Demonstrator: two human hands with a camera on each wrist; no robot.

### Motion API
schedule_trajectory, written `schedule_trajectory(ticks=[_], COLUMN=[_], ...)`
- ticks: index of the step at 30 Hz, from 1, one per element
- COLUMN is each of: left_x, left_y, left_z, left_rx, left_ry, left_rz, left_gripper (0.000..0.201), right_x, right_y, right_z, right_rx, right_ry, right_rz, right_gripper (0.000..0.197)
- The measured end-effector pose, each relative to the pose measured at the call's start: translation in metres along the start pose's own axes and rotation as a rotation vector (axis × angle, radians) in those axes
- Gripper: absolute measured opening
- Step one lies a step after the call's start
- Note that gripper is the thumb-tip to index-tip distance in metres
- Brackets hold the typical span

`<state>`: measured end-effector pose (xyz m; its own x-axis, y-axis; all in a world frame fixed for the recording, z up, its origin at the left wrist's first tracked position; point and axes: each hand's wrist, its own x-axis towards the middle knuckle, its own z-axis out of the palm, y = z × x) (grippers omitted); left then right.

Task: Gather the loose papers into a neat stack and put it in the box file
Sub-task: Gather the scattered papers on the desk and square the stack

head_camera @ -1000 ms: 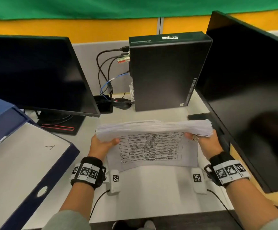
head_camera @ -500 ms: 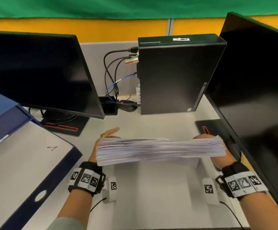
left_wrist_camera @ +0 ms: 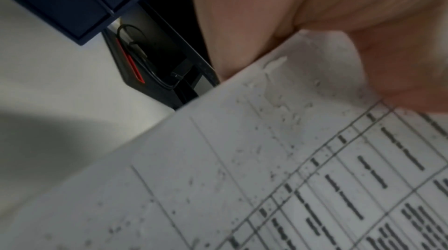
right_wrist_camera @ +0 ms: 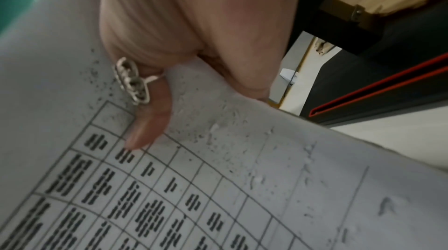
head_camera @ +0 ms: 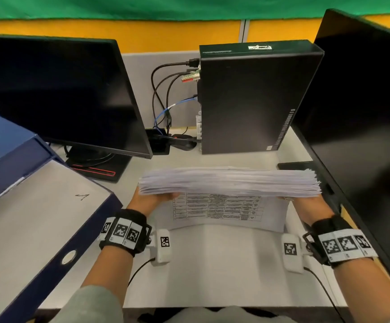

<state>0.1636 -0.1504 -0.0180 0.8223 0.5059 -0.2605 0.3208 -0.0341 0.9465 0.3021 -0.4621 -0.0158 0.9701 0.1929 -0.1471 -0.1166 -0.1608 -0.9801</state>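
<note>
A thick stack of white papers [head_camera: 229, 183] stands on its long edge on the desk [head_camera: 212, 264], its printed table facing me. My left hand [head_camera: 153, 200] grips the stack's left end and my right hand [head_camera: 307, 205] grips its right end. In the left wrist view my thumb lies on the front sheet [left_wrist_camera: 266, 177]. The right wrist view shows my ringed thumb [right_wrist_camera: 150, 120] pressing on the printed sheet [right_wrist_camera: 218, 187]. The blue box file [head_camera: 38, 217] lies at the left with a grey face up, apart from both hands.
A second blue file [head_camera: 3, 145] sits behind the first. A dark monitor [head_camera: 56, 96] stands at the back left and another [head_camera: 364, 113] along the right. An upright black computer [head_camera: 247, 101] with cables [head_camera: 166, 101] stands behind the stack.
Half a second ago the stack was tipped so that only its edge showed; now it stands upright again with the printed face towards me. Both hands kept hold of its ends.
</note>
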Motion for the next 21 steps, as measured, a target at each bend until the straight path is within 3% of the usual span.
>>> schedule_trajectory(ticks=[3, 5, 7, 14, 16, 19, 21], left_x=[-0.007, -0.010, -0.012, -0.014, -0.014, -0.014, -0.014], left_y=[0.013, 0.009, 0.006, 0.007, -0.001, -0.005, -0.002], left_z=[0.003, 0.005, 0.009, 0.013, 0.016, 0.018, 0.014], left_rx=[-0.071, -0.118, -0.195, -0.292, -0.307, -0.317, -0.280], left_ry=[-0.091, -0.026, 0.018, 0.138, 0.165, 0.187, 0.177], left_rz=[0.097, 0.098, 0.069, 0.112, 0.091, 0.045, 0.104], left_gripper=[0.029, 0.027, 0.025, 0.023, 0.027, 0.048, 0.044], right_x=[-0.005, -0.004, -0.003, -0.009, -0.013, -0.014, -0.014], right_y=[-0.008, 0.001, 0.006, 0.007, 0.011, 0.012, 0.008], right_z=[0.002, -0.002, 0.000, 0.006, 0.011, 0.016, 0.015], right_rx=[0.105, 0.068, 0.060, 0.097, 0.103, 0.106, 0.120], right_ry=[-0.178, -0.259, -0.250, -0.206, -0.206, -0.176, -0.168], right_rz=[-0.061, -0.154, -0.183, -0.228, -0.226, -0.240, -0.246], right_gripper=[0.029, 0.044, 0.054, 0.045, 0.051, 0.043, 0.044])
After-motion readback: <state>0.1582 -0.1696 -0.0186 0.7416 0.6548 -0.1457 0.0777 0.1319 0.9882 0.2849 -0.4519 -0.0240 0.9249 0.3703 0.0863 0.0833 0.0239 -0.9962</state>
